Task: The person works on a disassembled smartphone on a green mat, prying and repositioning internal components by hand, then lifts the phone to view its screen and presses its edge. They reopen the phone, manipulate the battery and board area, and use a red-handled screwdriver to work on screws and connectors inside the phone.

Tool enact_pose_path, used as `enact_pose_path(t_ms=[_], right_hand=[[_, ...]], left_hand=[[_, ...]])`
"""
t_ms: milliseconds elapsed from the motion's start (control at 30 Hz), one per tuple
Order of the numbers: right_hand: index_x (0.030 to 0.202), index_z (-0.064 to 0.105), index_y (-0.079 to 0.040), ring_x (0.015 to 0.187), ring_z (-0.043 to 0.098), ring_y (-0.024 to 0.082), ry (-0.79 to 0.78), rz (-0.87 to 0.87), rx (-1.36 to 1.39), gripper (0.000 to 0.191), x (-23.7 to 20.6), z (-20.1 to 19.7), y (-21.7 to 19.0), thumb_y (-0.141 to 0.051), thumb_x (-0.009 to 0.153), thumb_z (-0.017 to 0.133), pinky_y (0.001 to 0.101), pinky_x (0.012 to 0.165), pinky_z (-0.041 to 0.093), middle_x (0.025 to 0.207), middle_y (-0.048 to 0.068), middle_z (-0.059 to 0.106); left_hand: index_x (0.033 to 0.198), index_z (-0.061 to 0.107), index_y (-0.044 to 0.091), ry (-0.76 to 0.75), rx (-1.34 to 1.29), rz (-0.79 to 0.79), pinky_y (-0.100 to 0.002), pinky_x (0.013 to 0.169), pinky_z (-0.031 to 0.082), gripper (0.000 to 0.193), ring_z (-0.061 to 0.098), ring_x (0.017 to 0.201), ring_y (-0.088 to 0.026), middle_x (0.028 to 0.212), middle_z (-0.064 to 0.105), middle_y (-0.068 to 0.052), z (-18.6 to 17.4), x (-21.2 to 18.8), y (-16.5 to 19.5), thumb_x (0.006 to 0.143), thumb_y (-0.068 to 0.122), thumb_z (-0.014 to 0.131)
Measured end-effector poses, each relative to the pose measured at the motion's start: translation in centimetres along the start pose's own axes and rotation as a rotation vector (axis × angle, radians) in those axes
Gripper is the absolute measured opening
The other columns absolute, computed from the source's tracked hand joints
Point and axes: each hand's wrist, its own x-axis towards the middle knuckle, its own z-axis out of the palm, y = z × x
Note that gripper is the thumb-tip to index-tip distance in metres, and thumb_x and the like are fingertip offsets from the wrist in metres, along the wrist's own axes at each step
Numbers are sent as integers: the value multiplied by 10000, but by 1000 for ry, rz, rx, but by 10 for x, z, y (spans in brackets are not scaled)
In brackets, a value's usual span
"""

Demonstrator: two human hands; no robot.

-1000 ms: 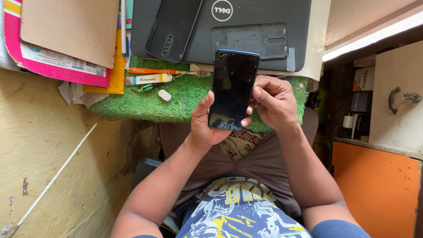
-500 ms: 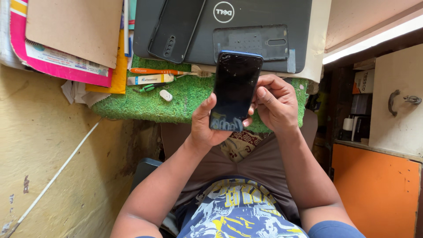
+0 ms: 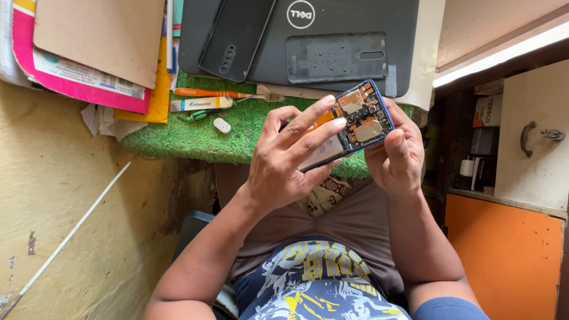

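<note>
An opened phone (image 3: 355, 121) with a blue frame lies tilted between my hands, its back cover off so that orange flex parts and metal shields show. My right hand (image 3: 396, 154) grips its lower right edge, thumb on the frame. My left hand (image 3: 284, 160) holds the phone from the left, with the fingers spread over its inner side. Both hands hover above the front edge of a green grass-like mat (image 3: 195, 133).
A black laptop (image 3: 355, 24) lies at the back with two dark phone back covers (image 3: 237, 35) on it. An orange-handled tool (image 3: 207, 93), a green screwdriver and a small white piece (image 3: 221, 125) rest on the mat. Papers and folders (image 3: 89, 53) pile at left. A cabinet (image 3: 521, 154) stands at right.
The phone has been turned over: the dark glass screen faced me before, and now its open inner side faces up. My left hand has moved from under it to over it.
</note>
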Motion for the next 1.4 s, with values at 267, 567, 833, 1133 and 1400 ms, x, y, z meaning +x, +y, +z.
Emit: enact_pose_path(t_ms=[267, 567, 833, 1133, 1400], right_hand=[[1465, 469, 165, 997, 715, 207, 14, 37, -8, 610, -1, 8, -14, -246, 1074, 693, 310, 779, 605, 1231, 212, 673], [1459, 480, 167, 1032, 701, 205, 15, 2, -109, 627, -6, 15, -19, -246, 1051, 715, 310, 822, 615, 1236, 202, 661], [1395, 528, 178, 1042, 668, 172, 56, -40, -186, 563, -15, 15, -21, -216, 1051, 735, 268, 898, 567, 1209, 178, 673], [1422, 520, 165, 965, 708, 206, 86, 17, -120, 520, -11, 24, -28, -166, 1051, 673, 304, 801, 617, 1159, 198, 681], [1374, 530, 180, 1043, 690, 188, 102, -11, -142, 449, -12, 25, -29, -136, 1078, 650, 286, 911, 591, 1196, 196, 681]], left_hand=[[1419, 599, 143, -12, 48, 16, -436, 1087, 516, 718, 570, 1277, -340, 1594, 459, -103, -10, 2, 3, 768, 186, 898], [1474, 571, 163, -52, 90, 34, -482, 1162, 496, 784, 549, 1324, -363, 1579, 441, -128, -11, 2, 1, 771, 266, 904], [1508, 550, 174, -96, 89, 44, -487, 1182, 487, 799, 528, 1348, -358, 1510, 449, -122, -9, 1, 2, 788, 283, 878], [1450, 582, 228, -66, 74, 141, -493, 1150, 523, 752, 565, 1325, -350, 1517, 436, -89, -10, 0, 2, 776, 178, 913], [1426, 629, 298, -70, 107, 187, -504, 1097, 521, 665, 542, 1315, -363, 1471, 438, -62, -4, -4, -1, 840, 147, 903]])
